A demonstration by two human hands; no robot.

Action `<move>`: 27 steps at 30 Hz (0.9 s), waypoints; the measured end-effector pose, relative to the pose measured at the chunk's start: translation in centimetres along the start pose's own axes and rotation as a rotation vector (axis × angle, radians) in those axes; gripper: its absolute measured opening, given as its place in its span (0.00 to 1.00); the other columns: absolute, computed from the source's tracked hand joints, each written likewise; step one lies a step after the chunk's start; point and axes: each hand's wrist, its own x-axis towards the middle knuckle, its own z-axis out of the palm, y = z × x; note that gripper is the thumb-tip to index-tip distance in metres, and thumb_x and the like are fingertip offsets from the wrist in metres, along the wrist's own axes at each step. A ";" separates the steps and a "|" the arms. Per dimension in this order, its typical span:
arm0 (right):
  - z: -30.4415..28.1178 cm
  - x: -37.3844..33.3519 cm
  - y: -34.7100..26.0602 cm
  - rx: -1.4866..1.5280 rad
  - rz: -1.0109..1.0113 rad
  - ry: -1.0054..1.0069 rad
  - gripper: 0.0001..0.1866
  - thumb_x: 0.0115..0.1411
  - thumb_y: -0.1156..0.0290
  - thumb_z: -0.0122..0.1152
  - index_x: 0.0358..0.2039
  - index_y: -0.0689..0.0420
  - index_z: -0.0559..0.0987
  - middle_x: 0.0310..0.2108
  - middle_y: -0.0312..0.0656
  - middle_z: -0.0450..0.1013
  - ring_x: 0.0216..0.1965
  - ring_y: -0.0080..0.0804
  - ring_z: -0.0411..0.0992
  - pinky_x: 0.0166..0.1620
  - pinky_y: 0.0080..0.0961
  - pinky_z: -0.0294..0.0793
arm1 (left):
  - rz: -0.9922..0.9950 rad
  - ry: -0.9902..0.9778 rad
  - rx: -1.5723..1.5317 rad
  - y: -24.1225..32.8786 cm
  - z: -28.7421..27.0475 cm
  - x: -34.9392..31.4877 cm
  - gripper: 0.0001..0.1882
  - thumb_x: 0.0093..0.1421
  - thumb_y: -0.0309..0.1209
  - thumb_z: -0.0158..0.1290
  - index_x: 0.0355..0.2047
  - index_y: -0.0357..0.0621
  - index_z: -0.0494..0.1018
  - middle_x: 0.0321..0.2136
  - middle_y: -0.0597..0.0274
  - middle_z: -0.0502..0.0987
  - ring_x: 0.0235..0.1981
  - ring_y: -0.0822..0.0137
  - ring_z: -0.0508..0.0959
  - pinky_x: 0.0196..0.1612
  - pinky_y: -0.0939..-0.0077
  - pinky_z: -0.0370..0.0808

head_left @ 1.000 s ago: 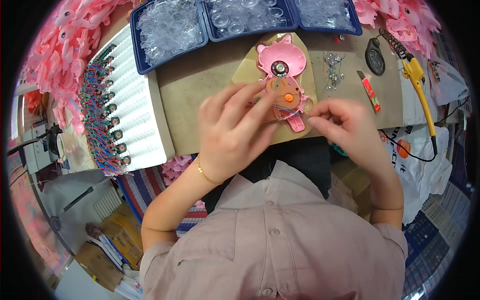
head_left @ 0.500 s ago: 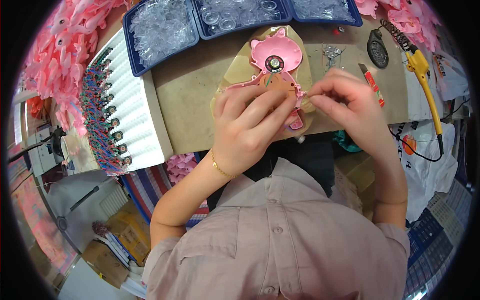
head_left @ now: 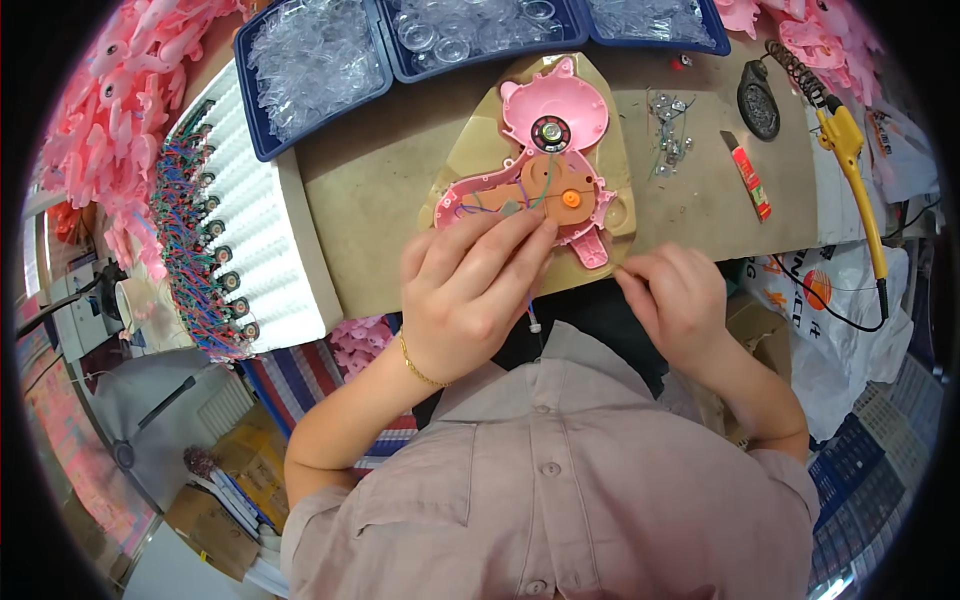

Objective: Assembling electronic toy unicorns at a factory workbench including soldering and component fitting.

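Note:
A pink plastic animal-shaped toy half-shell (head_left: 592, 250) lies open in a tan moulded holder (head_left: 462, 150). Inside it sit a round black speaker (head_left: 550, 133) and an orange-brown gearbox (head_left: 545, 180) with a bright orange knob; thin green and blue wires cross it. My left hand (head_left: 470, 285) bends over the shell's lower left edge, fingertips closed around thin wires by the gearbox. Below those fingers dangles a wire end with a small pale tip (head_left: 534, 325). My right hand (head_left: 682, 300) is curled, thumb and forefinger pinched beside the holder's lower right edge; anything between them is too small to see.
Blue trays (head_left: 400, 75) of clear plastic parts line the back. On the left, a white ribbed tray (head_left: 270, 220) holds wired speakers beside heaped pink shells (head_left: 120, 110). Rightward lie small clear parts with wires (head_left: 668, 130), a red cutter (head_left: 748, 180), a black oval object (head_left: 758, 98) and a yellow soldering iron (head_left: 845, 150).
My right hand has dropped down toward me from beside the shell. The left hand has shifted down and left, uncovering the gearbox and orange knob.

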 end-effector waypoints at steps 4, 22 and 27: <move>-1.2 0.8 0.0 0.700 0.813 -0.136 0.06 0.55 0.73 0.60 0.31 0.62 0.76 0.24 0.37 0.72 0.26 0.19 0.68 0.29 0.16 0.65 | 0.134 -0.066 -0.127 -1.3 -0.1 0.7 0.18 0.41 0.31 0.60 0.37 0.49 0.78 0.40 0.75 0.76 0.40 0.71 0.72 0.41 0.76 0.65; -2.0 8.2 1.4 0.698 0.601 -0.296 0.08 0.54 0.77 0.61 0.36 0.64 0.79 0.32 0.39 0.76 0.34 0.24 0.73 0.38 0.21 0.72 | 0.326 -0.152 0.080 -0.5 -1.0 1.0 0.13 0.44 0.28 0.52 0.33 0.42 0.76 0.38 0.66 0.73 0.40 0.71 0.71 0.39 0.78 0.68; 0.0 5.4 1.6 0.181 0.083 -0.017 0.08 0.49 0.76 0.65 0.32 0.59 0.80 0.31 0.39 0.74 0.34 0.31 0.72 0.37 0.25 0.70 | 0.310 -0.169 0.127 0.3 -0.7 0.8 0.15 0.43 0.29 0.51 0.34 0.40 0.75 0.40 0.64 0.72 0.42 0.71 0.70 0.41 0.77 0.65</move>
